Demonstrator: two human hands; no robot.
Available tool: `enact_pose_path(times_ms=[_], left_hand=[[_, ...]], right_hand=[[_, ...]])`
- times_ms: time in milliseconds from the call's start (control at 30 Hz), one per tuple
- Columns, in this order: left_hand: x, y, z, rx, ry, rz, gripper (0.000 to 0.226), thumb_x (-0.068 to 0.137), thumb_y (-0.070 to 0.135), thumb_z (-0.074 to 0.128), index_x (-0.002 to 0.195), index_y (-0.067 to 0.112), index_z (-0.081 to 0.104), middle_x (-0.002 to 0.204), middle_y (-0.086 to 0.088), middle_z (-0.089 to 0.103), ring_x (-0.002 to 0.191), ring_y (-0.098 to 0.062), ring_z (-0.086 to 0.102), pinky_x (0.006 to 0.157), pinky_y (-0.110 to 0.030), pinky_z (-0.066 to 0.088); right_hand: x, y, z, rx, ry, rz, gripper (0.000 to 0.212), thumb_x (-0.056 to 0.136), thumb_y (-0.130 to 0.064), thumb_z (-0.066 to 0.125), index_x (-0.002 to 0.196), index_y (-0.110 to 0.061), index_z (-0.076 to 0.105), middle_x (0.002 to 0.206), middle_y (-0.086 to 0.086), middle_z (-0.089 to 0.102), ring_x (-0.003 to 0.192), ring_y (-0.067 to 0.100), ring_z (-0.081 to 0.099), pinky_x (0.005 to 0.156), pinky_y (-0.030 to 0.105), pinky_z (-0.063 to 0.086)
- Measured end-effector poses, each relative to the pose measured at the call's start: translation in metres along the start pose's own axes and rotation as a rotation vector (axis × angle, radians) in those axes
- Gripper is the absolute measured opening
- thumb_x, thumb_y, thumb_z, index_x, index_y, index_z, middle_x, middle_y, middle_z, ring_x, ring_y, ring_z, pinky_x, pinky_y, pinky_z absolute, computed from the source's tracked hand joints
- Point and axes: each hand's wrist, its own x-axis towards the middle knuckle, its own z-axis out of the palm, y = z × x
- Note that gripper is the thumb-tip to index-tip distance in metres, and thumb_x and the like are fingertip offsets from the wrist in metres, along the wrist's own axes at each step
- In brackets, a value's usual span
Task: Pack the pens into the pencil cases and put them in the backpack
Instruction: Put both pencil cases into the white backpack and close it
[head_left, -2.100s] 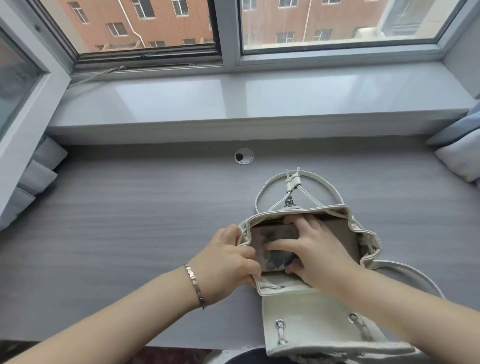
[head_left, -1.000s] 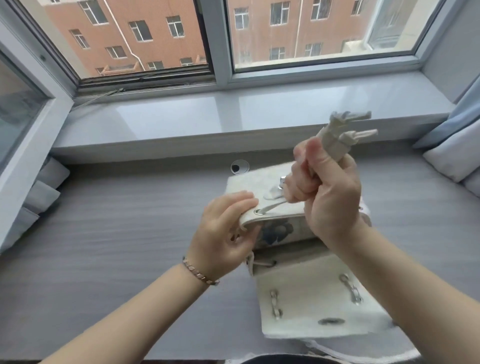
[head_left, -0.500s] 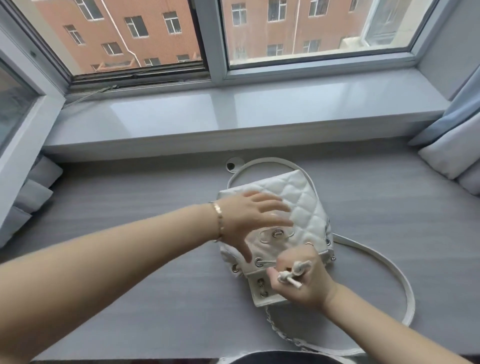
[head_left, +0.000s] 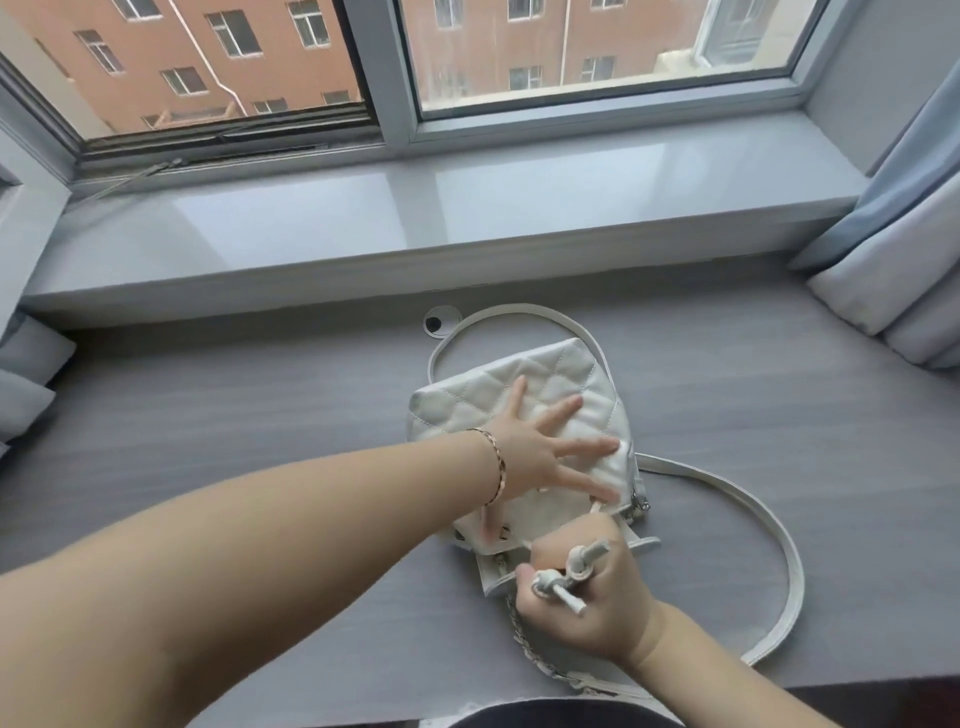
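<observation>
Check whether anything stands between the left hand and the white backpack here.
Nothing visible does. The left hand lies flat, fingers spread, directly on the quilted backpack, which rests on the desk. The right hand grips the drawstring ends at the bag's near edge.

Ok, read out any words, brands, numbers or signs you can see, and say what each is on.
No readable text anywhere. The white quilted backpack shows no logo, the drawstring no tag, the bracelet no engraving that can be made out, the brick building no sign.
</observation>
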Motion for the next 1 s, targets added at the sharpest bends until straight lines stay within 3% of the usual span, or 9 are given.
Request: enact_pose_path(times_ms=[167, 300, 367, 467, 600, 667, 733, 900, 1000], left_hand=[[0.005, 0.0, 0.015, 0.051, 0.131, -0.002, 0.089, 0.083, 0.029, 0.062, 0.131, 0.062, -0.005, 0.152, 0.019, -0.016, 0.139, -0.035, -0.018, 0.092, -0.081, -0.004], [-0.013, -0.001, 0.021, -0.022, 0.194, -0.11, 0.082, 0.079, 0.038, 0.065, 0.138, 0.05, 0.009, 0.154, 0.016, -0.003, 0.143, -0.024, -0.006, 0.107, -0.066, 0.0], [-0.03, -0.001, 0.014, -0.352, 0.264, -0.192, 0.055, 0.08, 0.036, 0.063, 0.13, 0.036, 0.04, 0.148, 0.01, 0.03, 0.138, -0.017, 0.023, 0.113, -0.045, 0.018], [-0.061, -0.003, -0.01, -1.067, 0.43, -0.388, 0.022, 0.083, 0.034, 0.062, 0.101, 0.022, 0.064, 0.105, 0.002, 0.068, 0.099, -0.01, 0.062, 0.087, -0.019, 0.044], [-0.092, 0.012, -0.029, -1.172, 0.542, -0.316, 0.023, 0.077, 0.046, 0.063, 0.083, 0.024, 0.067, 0.074, 0.01, 0.064, 0.07, -0.003, 0.059, 0.06, -0.009, 0.043], [-0.1, 0.024, -0.037, -1.151, 0.53, -0.24, 0.022, 0.075, 0.044, 0.066, 0.083, 0.023, 0.066, 0.07, 0.009, 0.06, 0.068, -0.008, 0.056, 0.059, -0.015, 0.043], [-0.103, 0.027, -0.043, -1.124, 0.555, -0.222, 0.024, 0.072, 0.041, 0.071, 0.085, 0.022, 0.065, 0.067, 0.011, 0.053, 0.064, -0.008, 0.052, 0.064, -0.021, 0.044], [-0.098, 0.031, -0.046, -0.915, 0.532, -0.212, 0.029, 0.076, 0.038, 0.068, 0.093, 0.015, 0.062, 0.07, 0.012, 0.046, 0.061, 0.006, 0.045, 0.063, -0.013, 0.035], [-0.092, 0.033, -0.043, -0.903, 0.553, -0.235, 0.023, 0.085, 0.034, 0.06, 0.092, 0.012, 0.061, 0.067, 0.012, 0.043, 0.061, -0.005, 0.04, 0.059, -0.007, 0.03]], right_hand=[[-0.002, -0.001, 0.0, -0.075, -0.14, -0.013, 0.035, 0.065, -0.013, 0.049, 0.04, -0.019, 0.025, 0.039, 0.001, 0.02, 0.048, 0.014, 0.016, 0.044, 0.012, 0.014], [0.002, 0.006, -0.005, 0.099, -0.042, 0.196, 0.041, 0.067, -0.018, 0.05, 0.039, -0.024, 0.021, 0.034, -0.013, 0.02, 0.039, -0.005, 0.022, 0.044, 0.009, 0.018], [-0.002, 0.007, -0.007, 0.18, -0.017, 0.3, 0.039, 0.07, -0.025, 0.05, 0.041, -0.023, 0.024, 0.035, -0.014, 0.024, 0.038, -0.006, 0.024, 0.044, 0.013, 0.021], [-0.007, 0.006, -0.005, 0.165, -0.029, 0.337, 0.046, 0.072, -0.02, 0.056, 0.041, -0.026, 0.022, 0.037, -0.012, 0.022, 0.04, -0.002, 0.022, 0.045, 0.013, 0.02], [0.0, 0.008, -0.005, 0.173, -0.064, 0.404, 0.048, 0.074, -0.02, 0.058, 0.039, -0.017, 0.024, 0.043, -0.008, 0.021, 0.046, 0.002, 0.021, 0.047, 0.017, 0.021], [0.003, 0.007, -0.005, 0.156, -0.098, 0.448, 0.043, 0.072, -0.027, 0.056, 0.042, -0.004, 0.034, 0.045, 0.005, 0.026, 0.049, 0.007, 0.025, 0.046, 0.021, 0.022], [0.004, 0.007, -0.006, 0.101, -0.105, 0.485, 0.041, 0.071, -0.027, 0.056, 0.047, 0.0, 0.038, 0.046, -0.002, 0.027, 0.048, 0.005, 0.024, 0.044, 0.018, 0.021], [0.002, 0.005, -0.007, 0.082, -0.138, 0.485, 0.041, 0.069, -0.043, 0.054, 0.043, -0.018, 0.034, 0.039, -0.008, 0.03, 0.044, 0.005, 0.026, 0.041, 0.011, 0.022], [-0.001, 0.008, -0.008, 0.117, -0.131, 0.412, 0.033, 0.075, -0.049, 0.05, 0.047, -0.035, 0.043, 0.042, -0.012, 0.035, 0.045, 0.002, 0.03, 0.045, 0.01, 0.023]])
